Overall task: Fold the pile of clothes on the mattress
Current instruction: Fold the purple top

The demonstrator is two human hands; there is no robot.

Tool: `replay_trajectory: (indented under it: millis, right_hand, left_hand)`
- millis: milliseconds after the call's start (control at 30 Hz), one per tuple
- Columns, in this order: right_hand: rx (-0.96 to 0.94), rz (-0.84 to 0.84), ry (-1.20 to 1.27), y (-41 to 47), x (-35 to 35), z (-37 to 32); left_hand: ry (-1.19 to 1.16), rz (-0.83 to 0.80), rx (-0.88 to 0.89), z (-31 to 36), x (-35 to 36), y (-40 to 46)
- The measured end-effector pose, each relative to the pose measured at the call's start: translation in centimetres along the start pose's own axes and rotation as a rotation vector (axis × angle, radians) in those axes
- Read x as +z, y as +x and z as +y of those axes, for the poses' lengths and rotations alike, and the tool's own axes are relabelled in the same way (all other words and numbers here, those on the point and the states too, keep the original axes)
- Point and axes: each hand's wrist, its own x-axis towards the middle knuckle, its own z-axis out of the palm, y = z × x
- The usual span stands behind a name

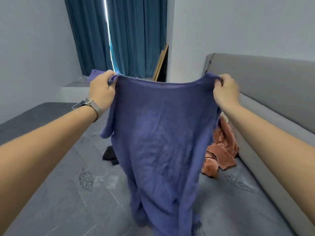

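Fingers of the left hand and right hand clench the purple garment's shoulders; lowering it flat onto the mattress should ease folding

Pale walls; teal curtains, daylight slit between them; grey upholstered headboard; boards leaning in corner.

Lighting: soft, even, dim daylight; bright glare slit between teal pleated curtains; wide-angle bending at edges; slight overall softness.
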Motion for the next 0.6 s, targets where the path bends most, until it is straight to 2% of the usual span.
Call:
replay_trajectory:
  millis: [67,133,200,300,433,500,600]
  right_hand:
    - [-0.045,0.102,0.133,1.3,-0.7,-0.2]
    - [-0.113,0.144,0.252,0.6,-1.5,0.2]
    - [-0.195,0.149,0.288,-1.7,-2.1,1.5]
    - [-0.26,0.065,0.246,-7.5,-2.2,4.6]
    - [-0.176,-0.162,0.162,-16.8,-0.4,10.2]
    - [-0.112,-0.304,0.095,-21.9,1.2,13.4]
    - [-0.002,-0.498,-0.068,-29.0,3.2,18.4]
  left_hand:
    - [-0.052,0.058,0.225,0.5,-1.0,0.4]
    - [-0.105,0.063,0.365,0.2,-1.4,-1.0]
    - [-0.111,0.063,0.386,-0.9,-1.3,-3.3]
    - [-0.095,-0.01,0.402,-3.5,-0.5,-8.6]
    - [0.169,-0.356,0.556,-8.7,2.1,-18.4]
    - [0.277,-0.609,0.527,-11.5,3.7,-24.2]
    - [0.321,-0.778,0.376,-14.9,5.9,-33.1]
